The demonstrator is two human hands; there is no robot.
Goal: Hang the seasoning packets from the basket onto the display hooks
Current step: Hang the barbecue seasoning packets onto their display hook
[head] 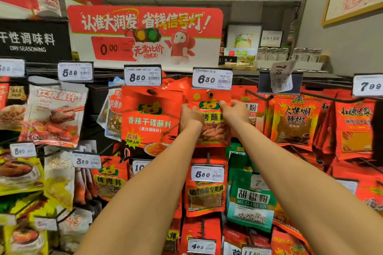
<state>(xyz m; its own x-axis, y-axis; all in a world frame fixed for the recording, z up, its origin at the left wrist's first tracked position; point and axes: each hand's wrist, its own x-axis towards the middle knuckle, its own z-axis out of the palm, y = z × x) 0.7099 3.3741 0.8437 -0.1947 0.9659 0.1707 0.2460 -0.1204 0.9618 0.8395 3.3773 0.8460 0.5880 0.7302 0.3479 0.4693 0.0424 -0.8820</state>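
Red seasoning packet [213,124] hangs at the hook [209,92] under the 6.80 price tag [211,78], pinched at its top corners by left hand [191,114] and right hand [235,111], beside a larger red packet [150,118] tagged 8.50.

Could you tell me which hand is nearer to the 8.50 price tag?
Left. The left hand grips the packet below and right of the 8.50 tag; the right hand is farther right.
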